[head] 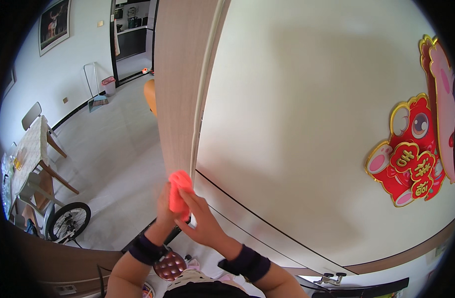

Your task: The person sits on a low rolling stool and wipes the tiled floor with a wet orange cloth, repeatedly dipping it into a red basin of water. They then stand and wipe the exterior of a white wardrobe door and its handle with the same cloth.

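A bright coral cloth (180, 195) is bunched between my two hands, in front of the edge of a wood-grain door frame (179, 93). My left hand (163, 208), blurred, holds the cloth from its left side. From the right, my right hand (203, 221) grips it, fingers lying across its front. Whether the cloth touches the frame, I cannot tell. A pale strip (203, 85) runs along the frame's edge. Beside it spreads a white door panel (287, 130) with thin dark lines. Dark bands wrap both wrists.
A red and gold festive decoration (413, 160) hangs on the panel at right. Below my arms is a brown tufted stool (170, 265). To the left stand a cloth-covered table (35, 141), chairs and a bicycle wheel (70, 222). A broom (100, 100) and bin (109, 86) are by the far wall.
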The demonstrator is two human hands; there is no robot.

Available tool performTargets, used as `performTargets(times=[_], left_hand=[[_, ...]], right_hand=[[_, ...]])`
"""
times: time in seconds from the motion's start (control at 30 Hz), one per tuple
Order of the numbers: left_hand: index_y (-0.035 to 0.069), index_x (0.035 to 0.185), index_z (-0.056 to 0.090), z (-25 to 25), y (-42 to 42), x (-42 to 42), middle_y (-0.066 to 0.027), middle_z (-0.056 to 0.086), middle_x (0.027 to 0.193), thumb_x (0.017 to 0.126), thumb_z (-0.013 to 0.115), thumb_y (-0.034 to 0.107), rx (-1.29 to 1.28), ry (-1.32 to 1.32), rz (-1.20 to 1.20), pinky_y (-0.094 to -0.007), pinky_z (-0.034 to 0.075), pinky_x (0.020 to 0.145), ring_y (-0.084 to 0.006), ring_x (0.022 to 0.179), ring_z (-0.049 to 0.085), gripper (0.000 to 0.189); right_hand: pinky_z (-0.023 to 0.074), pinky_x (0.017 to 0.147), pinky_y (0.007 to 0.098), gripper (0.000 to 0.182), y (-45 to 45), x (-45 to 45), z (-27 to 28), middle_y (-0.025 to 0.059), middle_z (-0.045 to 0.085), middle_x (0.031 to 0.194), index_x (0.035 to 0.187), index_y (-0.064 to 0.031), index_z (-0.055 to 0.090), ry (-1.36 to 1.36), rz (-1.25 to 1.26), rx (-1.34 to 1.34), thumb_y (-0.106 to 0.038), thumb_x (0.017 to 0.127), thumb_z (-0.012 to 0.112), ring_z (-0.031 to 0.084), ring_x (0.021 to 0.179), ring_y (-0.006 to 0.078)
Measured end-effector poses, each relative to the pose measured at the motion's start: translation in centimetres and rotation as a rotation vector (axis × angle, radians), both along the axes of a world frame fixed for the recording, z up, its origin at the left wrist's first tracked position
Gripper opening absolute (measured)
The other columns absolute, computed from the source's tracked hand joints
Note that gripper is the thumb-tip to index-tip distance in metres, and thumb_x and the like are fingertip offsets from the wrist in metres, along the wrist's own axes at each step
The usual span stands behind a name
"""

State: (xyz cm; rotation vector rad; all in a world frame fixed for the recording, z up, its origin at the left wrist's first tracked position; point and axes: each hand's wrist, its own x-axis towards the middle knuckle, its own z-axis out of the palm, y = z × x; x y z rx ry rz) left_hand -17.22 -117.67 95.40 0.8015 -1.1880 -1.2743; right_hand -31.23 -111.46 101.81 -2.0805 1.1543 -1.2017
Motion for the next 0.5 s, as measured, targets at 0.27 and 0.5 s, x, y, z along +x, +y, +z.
performTargets(times=[0.27,0.5], left_hand=[[0.006,0.136,0.031,4.9,8.7,-11.8,-0.0152,0.052,0.126,0.095,0.048,-0.001,-0.167,0.127,-0.604,-0.0352,0.049,0.09,-0.0214,0.109,0.058,0.045],[0.003,0.142,0.026,13.2,13.8,-22.3,-0.0167,0.044,0.137,0.1,0.037,0.008,-0.135,0.293,-1.299,-0.0367,0.039,0.104,-0.0238,0.128,0.044,0.043]], right_hand=[[0.045,0.094,0.0408,0.079,11.7,-10.3,1.2,0.0162,0.045,0.127,0.134,-0.0025,0.045,0.138,-0.493,-0.35,-0.016,0.068,0.085,0.048,0.115,0.0315],[0.0414,0.103,0.0515,0.075,19.3,-18.7,2.2,0.0216,0.029,0.143,0.147,-0.0047,0.029,0.246,-1.072,-0.647,-0.028,0.088,0.07,0.04,0.129,0.039]])
